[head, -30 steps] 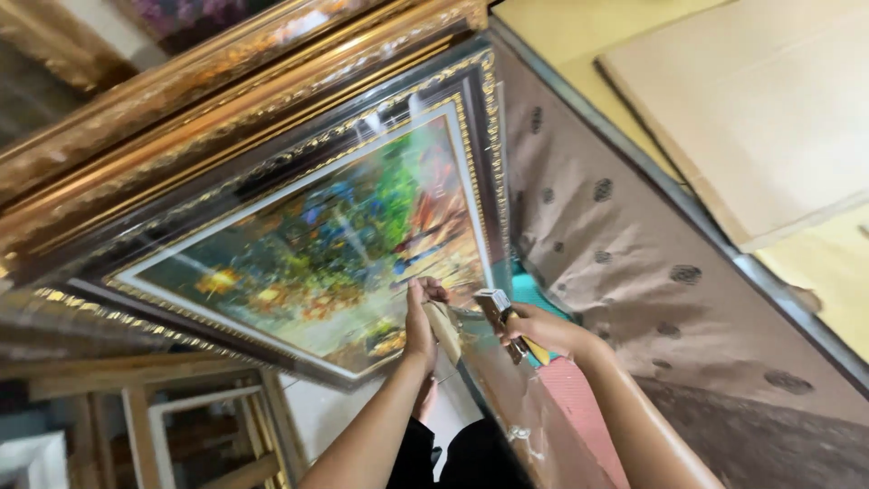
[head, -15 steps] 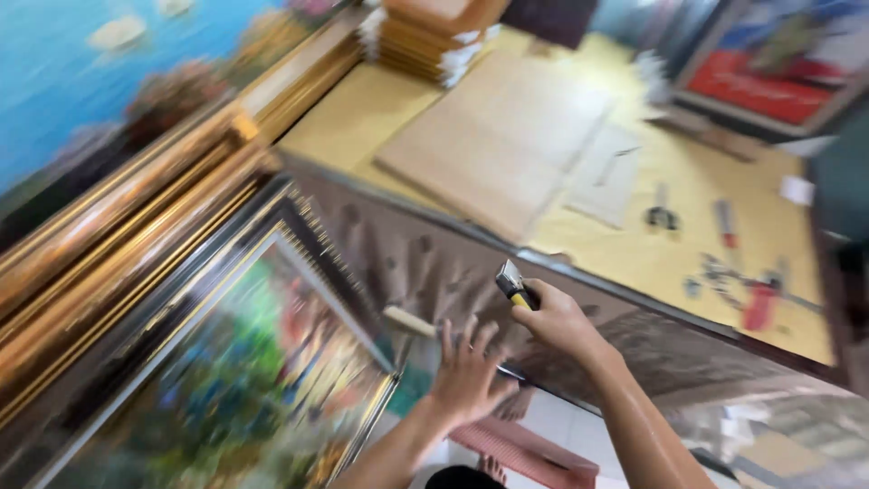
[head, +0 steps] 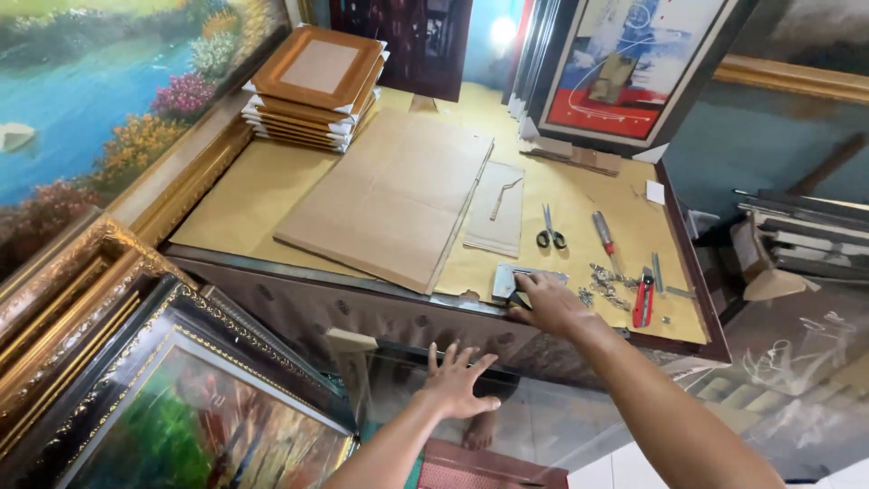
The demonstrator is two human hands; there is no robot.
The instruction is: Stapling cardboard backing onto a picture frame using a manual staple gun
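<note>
My right hand reaches onto the front edge of the paper-covered worktable and closes over a grey metal hand tool lying there. My left hand is lower, fingers spread and empty, flat against a clear plastic sheet that hangs in front of the table. The pale end of a roll sticks out to the left of that hand. A dark, gold-trimmed framed painting leans at the lower left.
On the table lie a cardboard sheet, a stack of small frames, scissors, a red-handled screwdriver, a red cutter and small metal hardware. Large framed pictures stand behind. A red stool sits below.
The view swung up from the framed painting to the worktable. My right hand carried the metal tool up onto the table's front edge. My left hand opened and now lies flat on the clear sheet.
</note>
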